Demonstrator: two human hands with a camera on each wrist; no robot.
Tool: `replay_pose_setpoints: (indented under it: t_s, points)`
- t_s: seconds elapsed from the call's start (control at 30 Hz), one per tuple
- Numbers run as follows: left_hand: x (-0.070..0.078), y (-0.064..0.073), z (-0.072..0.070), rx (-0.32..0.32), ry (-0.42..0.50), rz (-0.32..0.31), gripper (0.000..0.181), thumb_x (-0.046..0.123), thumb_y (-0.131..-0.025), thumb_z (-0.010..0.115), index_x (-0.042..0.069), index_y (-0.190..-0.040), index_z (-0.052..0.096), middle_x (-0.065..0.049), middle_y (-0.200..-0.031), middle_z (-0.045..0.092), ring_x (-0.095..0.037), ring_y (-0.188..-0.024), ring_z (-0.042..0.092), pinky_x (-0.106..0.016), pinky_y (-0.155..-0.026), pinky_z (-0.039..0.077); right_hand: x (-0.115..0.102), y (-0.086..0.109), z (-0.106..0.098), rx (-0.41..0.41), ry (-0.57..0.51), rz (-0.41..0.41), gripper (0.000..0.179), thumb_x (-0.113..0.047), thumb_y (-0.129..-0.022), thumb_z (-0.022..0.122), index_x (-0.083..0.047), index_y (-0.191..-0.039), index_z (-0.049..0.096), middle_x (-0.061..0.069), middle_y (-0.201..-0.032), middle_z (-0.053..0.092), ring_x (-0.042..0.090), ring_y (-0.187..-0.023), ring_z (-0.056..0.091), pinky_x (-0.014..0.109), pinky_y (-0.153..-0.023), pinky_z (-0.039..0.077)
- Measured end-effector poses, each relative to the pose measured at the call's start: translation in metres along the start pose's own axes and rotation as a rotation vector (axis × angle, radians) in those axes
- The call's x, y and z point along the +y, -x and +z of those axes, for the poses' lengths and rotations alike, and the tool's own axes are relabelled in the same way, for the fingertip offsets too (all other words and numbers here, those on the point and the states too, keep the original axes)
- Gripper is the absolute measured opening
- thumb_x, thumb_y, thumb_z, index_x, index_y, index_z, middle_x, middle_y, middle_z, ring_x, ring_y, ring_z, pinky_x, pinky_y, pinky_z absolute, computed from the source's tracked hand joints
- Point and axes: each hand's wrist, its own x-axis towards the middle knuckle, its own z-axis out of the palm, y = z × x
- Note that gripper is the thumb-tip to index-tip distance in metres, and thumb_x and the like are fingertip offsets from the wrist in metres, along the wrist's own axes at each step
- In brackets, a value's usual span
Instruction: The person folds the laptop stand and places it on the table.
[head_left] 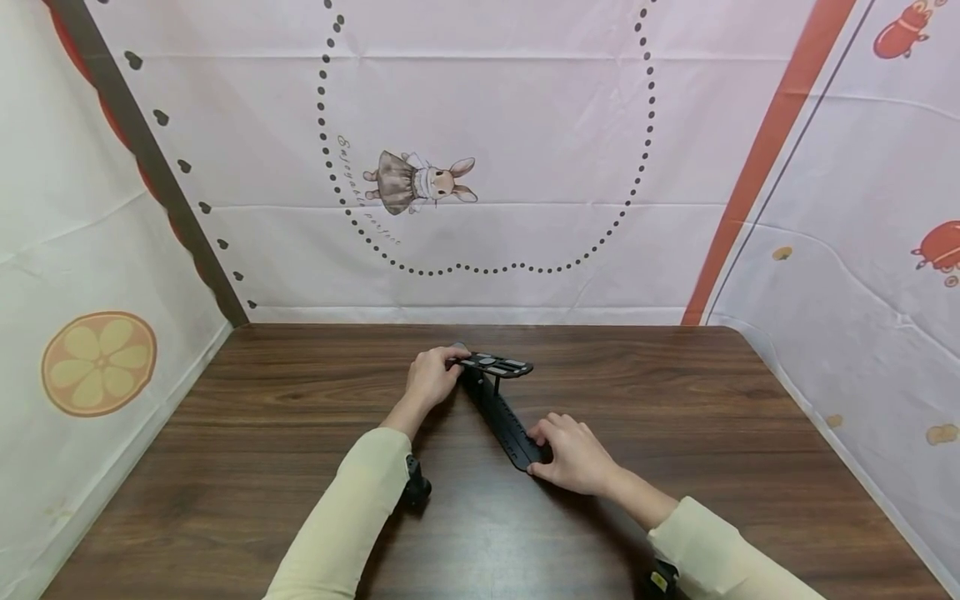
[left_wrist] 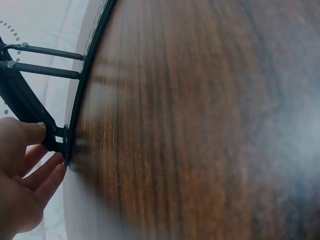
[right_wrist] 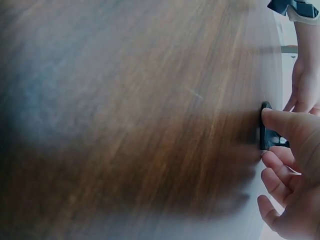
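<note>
A black folding stand [head_left: 498, 417] lies diagonally on the table, its long slotted base running from far left to near right. Its upper plate [head_left: 495, 364] is raised on thin struts [left_wrist: 50, 70]. At the far hinged end, my left hand [head_left: 432, 377] pinches the stand, thumb on the plate and fingers by the base in the left wrist view. My right hand [head_left: 573, 454] holds the near end of the base between thumb and fingers. In the right wrist view only that base end [right_wrist: 265, 127] shows past the thumb.
The brown wood table [head_left: 300, 383] carries the stand. Printed cloth [head_left: 525, 150] hangs behind the table's far edge and along both sides. A small black device [head_left: 415, 485] sits at the left wrist, another [head_left: 662, 578] at the right wrist.
</note>
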Motion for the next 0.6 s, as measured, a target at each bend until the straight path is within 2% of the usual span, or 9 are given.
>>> replay_pose_setpoints:
  t_s: [0.23,0.33,0.47,0.6]
  points:
    - [0.002,0.003,-0.002,-0.022,0.04,0.005,0.025,0.02,-0.088,0.061,0.023,-0.113,0.067,-0.005,-0.114,0.063,-0.024,-0.106,0.058,-0.042,-0.088,0.045,0.002,0.002,-0.001,-0.022,0.005,-0.022,0.036,-0.025,-0.072,0.077,-0.01,-0.102,0.063,-0.001,-0.092,0.058,0.015,-0.086,0.052,0.032,-0.069,0.039]
    - [0.004,0.006,-0.003,-0.002,0.047,-0.005,0.024,0.021,-0.087,0.062,0.023,-0.11,0.067,-0.004,-0.112,0.064,-0.022,-0.103,0.059,-0.04,-0.088,0.046,0.004,0.003,-0.002,-0.029,0.002,-0.043,0.036,-0.022,-0.073,0.076,-0.01,-0.104,0.063,0.0,-0.092,0.057,0.016,-0.087,0.053,0.033,-0.07,0.04]
    - [0.009,0.011,-0.005,0.057,0.013,-0.02,0.021,0.025,-0.085,0.066,0.024,-0.106,0.069,-0.002,-0.105,0.066,-0.019,-0.093,0.062,-0.038,-0.079,0.048,0.006,0.003,-0.003,-0.032,-0.006,-0.06,0.035,-0.02,-0.074,0.075,-0.009,-0.105,0.063,0.0,-0.092,0.058,0.017,-0.087,0.053,0.033,-0.069,0.04]
    - [0.015,0.015,-0.007,0.086,-0.031,-0.042,0.022,0.031,-0.083,0.068,0.023,-0.103,0.07,0.0,-0.094,0.068,-0.016,-0.078,0.06,-0.034,-0.066,0.047,0.007,0.003,-0.003,-0.029,0.0,-0.058,0.034,-0.02,-0.073,0.075,-0.011,-0.104,0.064,-0.001,-0.091,0.057,0.017,-0.087,0.053,0.032,-0.069,0.039]
